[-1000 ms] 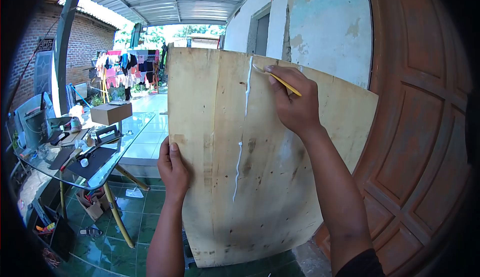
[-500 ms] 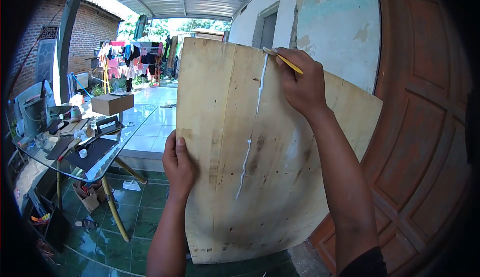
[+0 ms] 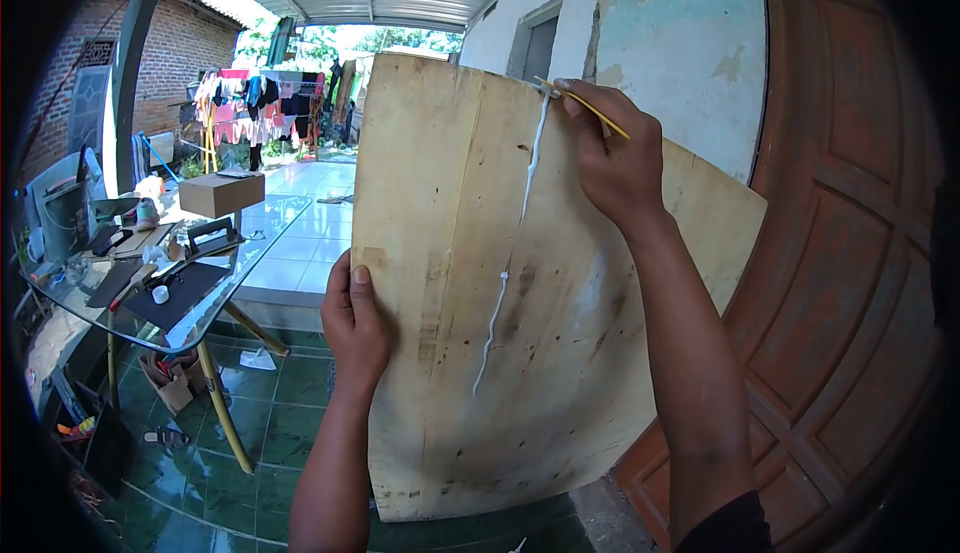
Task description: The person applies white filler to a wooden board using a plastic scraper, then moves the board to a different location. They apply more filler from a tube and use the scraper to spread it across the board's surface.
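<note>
A large, slightly bowed plywood board [image 3: 430, 203] with dark knots and stains stands in front of me. My left hand [image 3: 356, 323] grips its left edge, thumb on the face and fingers wrapped around the side. Near the top edge, my right hand [image 3: 618, 153] pinches a thin yellow-handled tool [image 3: 603, 119], its pale tip at the upper end of a white paste line [image 3: 534, 158]. Lower on the board, a second, thinner white paste line [image 3: 490, 338] runs down from a small blob. Bare wood with a fine seam separates the two lines.
At left, a glass-topped table [image 3: 205, 313] carries a cardboard box [image 3: 222, 194], a trowel [image 3: 212, 238], a bucket [image 3: 65, 223] and black sheets. A paper bag [image 3: 172, 381] and a sandal [image 3: 166, 437] lie below. A brown wooden door [image 3: 840, 253] stands right; laundry [image 3: 262, 108] hangs behind.
My right hand and the yellow-handled tool have shifted slightly right in view. The tool's tip now sits at the board's top edge. My left hand keeps its grip on the board.
</note>
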The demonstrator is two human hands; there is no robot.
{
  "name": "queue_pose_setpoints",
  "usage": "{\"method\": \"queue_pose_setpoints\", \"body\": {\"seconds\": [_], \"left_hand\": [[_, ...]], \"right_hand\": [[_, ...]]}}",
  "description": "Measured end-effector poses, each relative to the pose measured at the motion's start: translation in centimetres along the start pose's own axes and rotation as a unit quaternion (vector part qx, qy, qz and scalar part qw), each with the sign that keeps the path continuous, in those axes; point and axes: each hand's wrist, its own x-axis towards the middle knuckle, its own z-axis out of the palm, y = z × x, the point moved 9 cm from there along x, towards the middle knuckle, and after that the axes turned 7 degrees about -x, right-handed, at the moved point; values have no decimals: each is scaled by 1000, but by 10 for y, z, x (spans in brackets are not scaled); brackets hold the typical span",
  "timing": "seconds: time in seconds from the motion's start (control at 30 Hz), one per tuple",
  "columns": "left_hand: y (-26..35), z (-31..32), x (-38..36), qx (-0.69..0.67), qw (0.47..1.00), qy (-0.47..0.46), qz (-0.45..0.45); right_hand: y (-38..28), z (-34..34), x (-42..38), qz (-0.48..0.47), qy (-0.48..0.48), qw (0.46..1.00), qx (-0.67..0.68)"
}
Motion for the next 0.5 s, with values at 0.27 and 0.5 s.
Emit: {"method": "queue_pose_setpoints", "body": {"seconds": [0.27,0.5], "left_hand": [[-1,-1,0,-5,1000,2,5],[-4,-2,1,-6,1000,3,14]], "right_hand": [[-13,1,3,-85,-22,991,-99],[-15,4,-4,-93,-32,991,-92]]}}
